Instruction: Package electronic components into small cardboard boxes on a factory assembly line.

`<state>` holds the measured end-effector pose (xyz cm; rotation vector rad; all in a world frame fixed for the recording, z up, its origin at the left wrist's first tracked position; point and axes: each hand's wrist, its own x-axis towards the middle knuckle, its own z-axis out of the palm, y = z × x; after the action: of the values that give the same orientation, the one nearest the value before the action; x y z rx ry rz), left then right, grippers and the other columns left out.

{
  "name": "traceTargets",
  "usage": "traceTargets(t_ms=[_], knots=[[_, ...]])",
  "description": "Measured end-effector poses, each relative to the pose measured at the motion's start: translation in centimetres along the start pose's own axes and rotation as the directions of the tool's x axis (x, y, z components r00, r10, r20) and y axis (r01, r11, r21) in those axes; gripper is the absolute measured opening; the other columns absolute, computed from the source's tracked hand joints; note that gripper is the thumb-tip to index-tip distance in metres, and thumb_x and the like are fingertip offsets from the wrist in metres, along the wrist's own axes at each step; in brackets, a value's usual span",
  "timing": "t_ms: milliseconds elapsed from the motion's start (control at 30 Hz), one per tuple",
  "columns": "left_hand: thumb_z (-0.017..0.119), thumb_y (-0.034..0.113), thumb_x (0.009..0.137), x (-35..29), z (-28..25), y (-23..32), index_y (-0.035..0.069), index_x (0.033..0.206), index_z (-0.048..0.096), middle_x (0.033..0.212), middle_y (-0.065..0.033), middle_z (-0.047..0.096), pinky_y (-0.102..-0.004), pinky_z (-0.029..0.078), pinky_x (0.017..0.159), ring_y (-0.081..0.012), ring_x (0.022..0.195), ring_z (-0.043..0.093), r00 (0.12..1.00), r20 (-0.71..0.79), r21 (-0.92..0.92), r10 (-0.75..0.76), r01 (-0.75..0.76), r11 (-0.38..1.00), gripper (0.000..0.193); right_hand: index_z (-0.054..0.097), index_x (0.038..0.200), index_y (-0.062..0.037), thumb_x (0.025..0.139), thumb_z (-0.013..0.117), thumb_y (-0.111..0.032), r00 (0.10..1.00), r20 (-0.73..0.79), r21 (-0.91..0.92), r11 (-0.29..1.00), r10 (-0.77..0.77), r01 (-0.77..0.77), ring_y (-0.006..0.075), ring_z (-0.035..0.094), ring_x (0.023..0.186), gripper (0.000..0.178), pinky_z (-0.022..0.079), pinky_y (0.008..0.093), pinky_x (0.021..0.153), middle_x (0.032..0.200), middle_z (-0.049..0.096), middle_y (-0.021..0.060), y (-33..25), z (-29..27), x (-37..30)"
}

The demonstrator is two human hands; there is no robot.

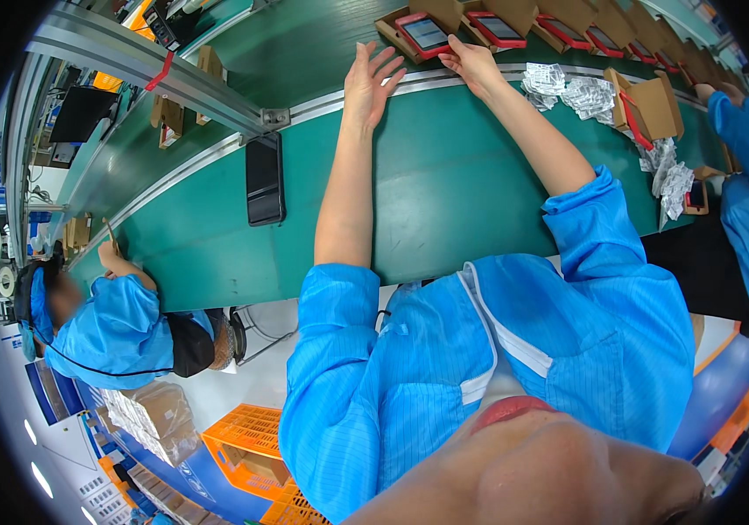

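My blue smock filled the head view's foreground. Past the tabletop, my left hand spread empty; my half-curled right hand touched 1 red-framed device at its open box, grip unclear. Other red-framed devices sat boxed, flaps unclosed.

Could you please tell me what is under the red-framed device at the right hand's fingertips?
Parts of an open cardboard box show: a brown edge left of the red-framed device, a raised flap behind it. Whatever lies directly underneath is covered by the device.
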<state>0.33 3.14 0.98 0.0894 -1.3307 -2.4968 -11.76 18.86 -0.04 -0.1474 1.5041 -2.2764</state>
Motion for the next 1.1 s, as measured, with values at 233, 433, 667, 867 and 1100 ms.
traceTargets(t_ms=[233, 433, 667, 867, 1100], knots=[[0.059, 0.043, 0.088, 0.5, -2.1, -0.2, -0.003, 0.127, 0.044, 0.126, -0.0206, 0.045, -0.042, 0.045, 0.093, -0.0302, 0.115, 0.048, 0.945, -0.298, 0.196, 0.136, -0.078, 0.977, 0.062, 0.058, 0.091, -0.0003, 0.092, 0.057, -0.033, 0.973, 0.232, -0.384, 0.917, -0.014, 0.105, 0.0088, 0.056, 0.062, 0.033, 0.044, 0.0211, 0.055, 0.073, 0.059, 0.0029, 2.7, -0.5, -3.2], [0.049, 0.029, 0.092, 2.6, -5.9, 1.0, 0.001, 0.138, 0.032, 0.139, -0.043, 0.004, -0.0569, 0.019, 0.105, -0.0529, 0.132, 0.006, 0.529, -0.473, 0.863, 0.705, 0.117, 0.491, 0.056, 0.058, 0.089, -0.0056, 0.087, 0.059, -0.017, 0.524, 0.795, -0.534, 0.056, -0.305, 0.844, 0.0236, 0.059, 0.075, 0.011, 0.047, 0.0347, 0.066, 0.083, 0.056, 0.0085, 2.9, 0.3, -10.0], [0.043, 0.02, 0.09, 3.9, -21.1, 13.8, 0.002, 0.134, 0.036, 0.134, -0.0323, 0.036, -0.0451, 0.04, 0.094, -0.0442, 0.121, 0.04, 0.356, -0.503, 0.839, 0.787, 0.417, 0.348, 0.048, 0.057, 0.088, -0.0057, 0.085, 0.061, -0.013, 0.482, 0.816, -0.451, 0.17, -0.319, 0.876, 0.0256, 0.058, 0.078, 0.009, 0.047, 0.0349, 0.067, 0.084, 0.054, 0.0076, 2.8, 3.7, -11.7], [0.047, 0.018, 0.089, 8.7, -15.3, 10.5, -0.007, 0.087, 0.058, 0.102, -0.0259, 0.051, -0.047, 0.044, 0.081, -0.0428, 0.093, 0.051, 0.489, -0.239, 0.92, 0.839, 0.39, 0.034, 0.028, 0.056, 0.088, -0.0064, 0.085, 0.06, -0.012, 0.566, 0.758, -0.552, 0.143, -0.325, 0.821, 0.0264, 0.058, 0.077, 0.007, 0.047, 0.0358, 0.067, 0.084, 0.054, 0.0075, 2.9, 0.7, -9.7], [0.052, 0.024, 0.089, 7.8, -3.4, 2.6, -0.01, 0.089, 0.052, 0.094, -0.0341, 0.049, -0.0525, 0.037, 0.082, -0.0475, 0.092, 0.047, 0.743, 0.021, 0.999, 0.669, -0.042, 0.015, 0.034, 0.056, 0.09, -0.0059, 0.085, 0.06, -0.014, 0.595, 0.757, -0.568, 0.178, -0.27, 0.803, 0.028, 0.058, 0.08, 0.01, 0.048, 0.0378, 0.07, 0.086, 0.055, 0.0089, 3.1, 0.4, -9.4]])
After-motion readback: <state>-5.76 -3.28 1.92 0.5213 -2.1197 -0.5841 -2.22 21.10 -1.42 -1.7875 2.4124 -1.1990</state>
